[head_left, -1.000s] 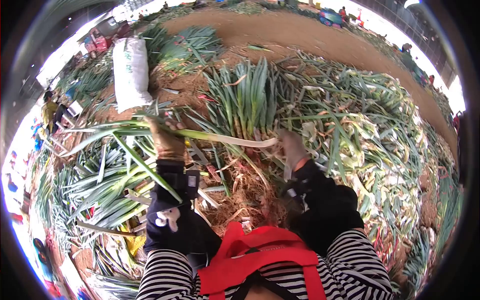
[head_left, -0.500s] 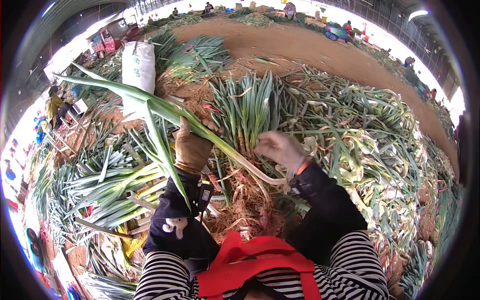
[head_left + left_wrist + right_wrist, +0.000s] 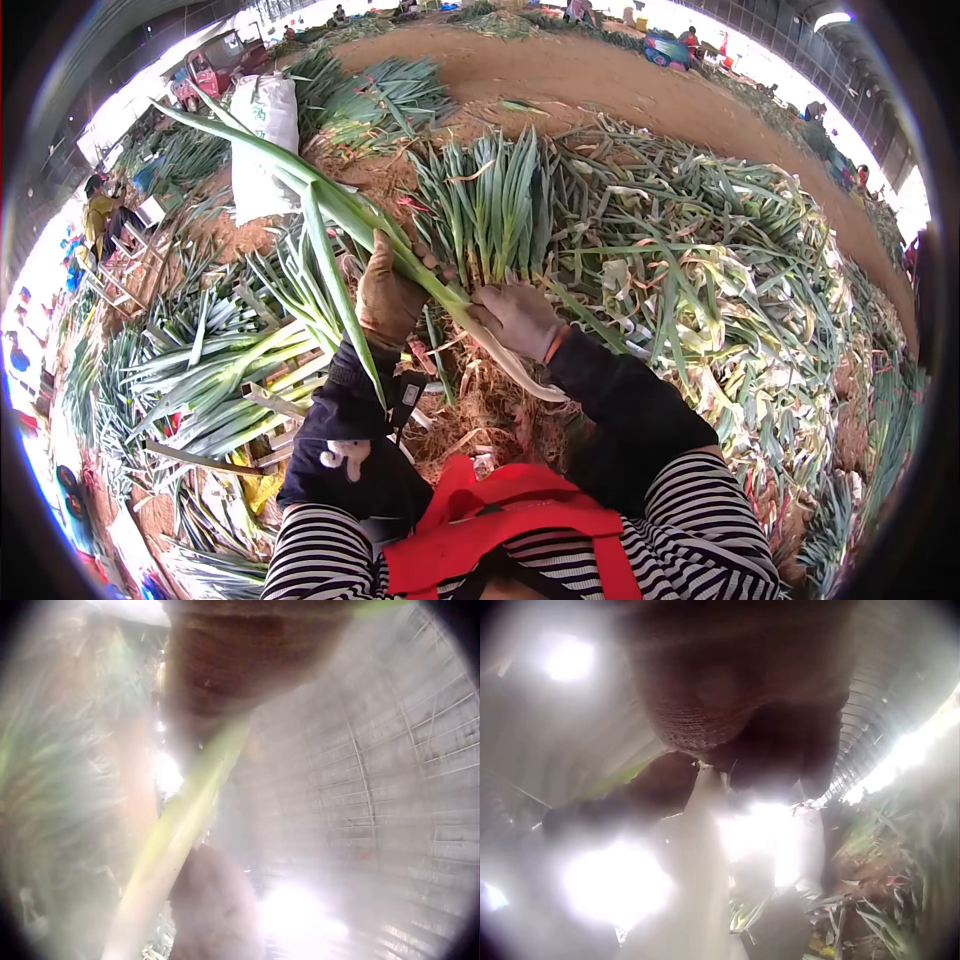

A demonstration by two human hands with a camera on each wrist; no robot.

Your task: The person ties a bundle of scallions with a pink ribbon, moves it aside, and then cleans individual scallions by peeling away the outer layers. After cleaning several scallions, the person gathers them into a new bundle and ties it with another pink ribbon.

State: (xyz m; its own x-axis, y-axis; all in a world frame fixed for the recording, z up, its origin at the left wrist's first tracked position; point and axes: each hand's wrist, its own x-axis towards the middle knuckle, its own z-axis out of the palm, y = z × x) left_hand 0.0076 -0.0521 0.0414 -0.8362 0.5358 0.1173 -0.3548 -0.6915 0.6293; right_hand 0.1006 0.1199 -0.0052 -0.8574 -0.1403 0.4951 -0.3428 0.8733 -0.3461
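A long green onion point(image 3: 330, 205) slants from upper left down to its white end near my lap. My gloved left hand point(image 3: 388, 292) grips its stalk where the green leaves begin. Just below, my gloved right hand point(image 3: 518, 318) grips the white shank point(image 3: 505, 362). In the left wrist view the pale stalk point(image 3: 176, 840) runs down from the brown glove point(image 3: 240, 660). The right wrist view is glare-washed: the glove point(image 3: 735, 682) closes round the pale shank point(image 3: 701, 877).
Heaps of green onions point(image 3: 490, 200) lie ahead and on both sides, trimmed leaves point(image 3: 740, 300) at the right. Dry roots and husks point(image 3: 480, 410) lie by my knees. A white sack point(image 3: 262, 140) stands at back left. A bare dirt path point(image 3: 620, 80) runs behind.
My right hand has come in from the right and taken hold of the white shank just below the left hand. The onion has swung from lying level to slanting up to the left.
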